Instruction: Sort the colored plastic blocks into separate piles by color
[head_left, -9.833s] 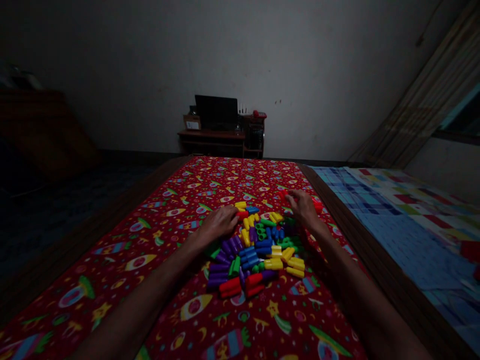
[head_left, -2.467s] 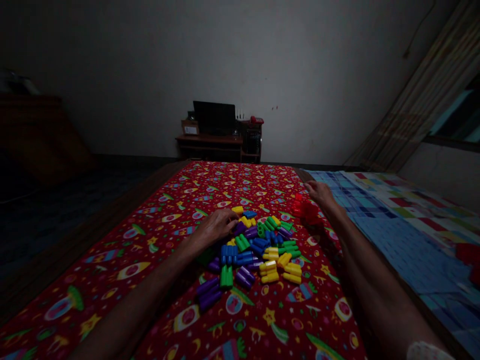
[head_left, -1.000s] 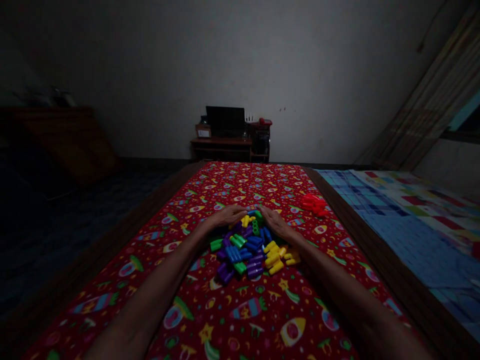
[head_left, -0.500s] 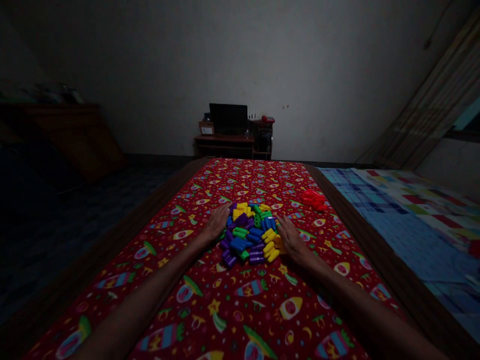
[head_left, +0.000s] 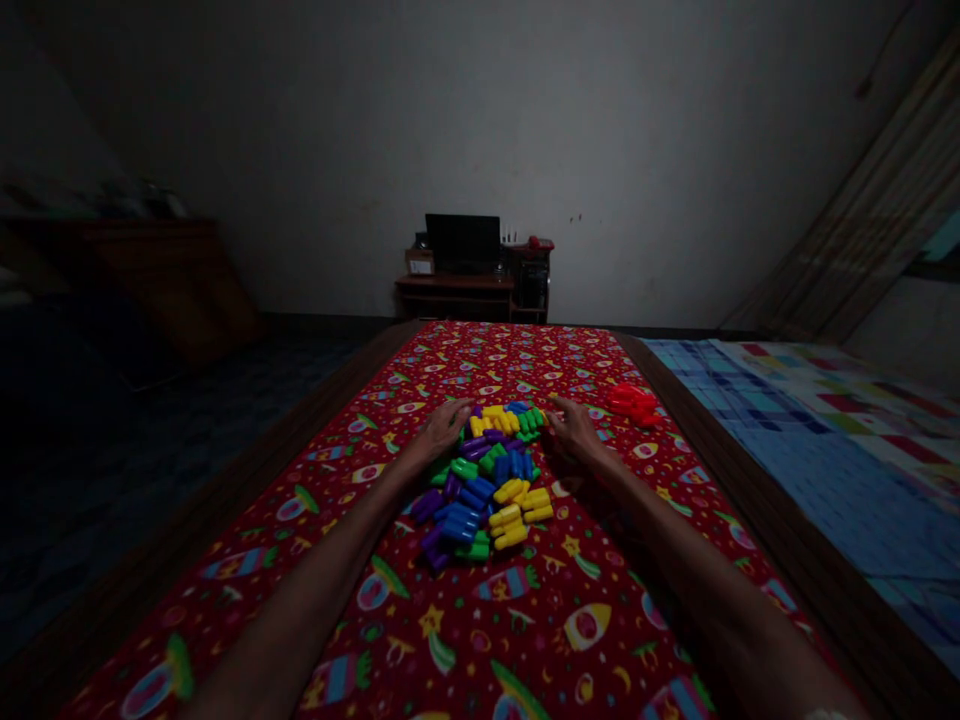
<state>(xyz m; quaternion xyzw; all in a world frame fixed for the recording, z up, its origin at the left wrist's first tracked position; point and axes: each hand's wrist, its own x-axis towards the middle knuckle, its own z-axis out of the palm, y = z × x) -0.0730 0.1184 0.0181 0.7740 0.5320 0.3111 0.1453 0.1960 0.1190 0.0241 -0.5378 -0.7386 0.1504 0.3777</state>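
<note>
A loose pile of plastic building blocks lies on the red printed cloth [head_left: 585,625]. Blue blocks [head_left: 459,522], yellow blocks [head_left: 508,525], purple blocks [head_left: 427,505] and green blocks [head_left: 531,422] are mixed in it. My left hand [head_left: 447,428] rests at the pile's far left edge, fingers stretched forward and apart from the thumb, beside the yellow and purple pieces. At the far right edge is my right hand [head_left: 576,428], fingers slightly bent and spread. Its fingertips are by the green blocks and a bit of yellow, partly hidden.
Red plastic pieces [head_left: 634,404] form a separate heap to the right. Beyond the cloth, a low desk [head_left: 457,283] with a monitor [head_left: 463,241] stands against the wall. Blue checked bedding [head_left: 780,460] lies to the right, and a wooden cabinet [head_left: 161,285] stands at left.
Both hands have moved to the far end of the pile, the right one further forward. The blocks have spread out toward me and leftward, and the near yellow blocks have shifted left.
</note>
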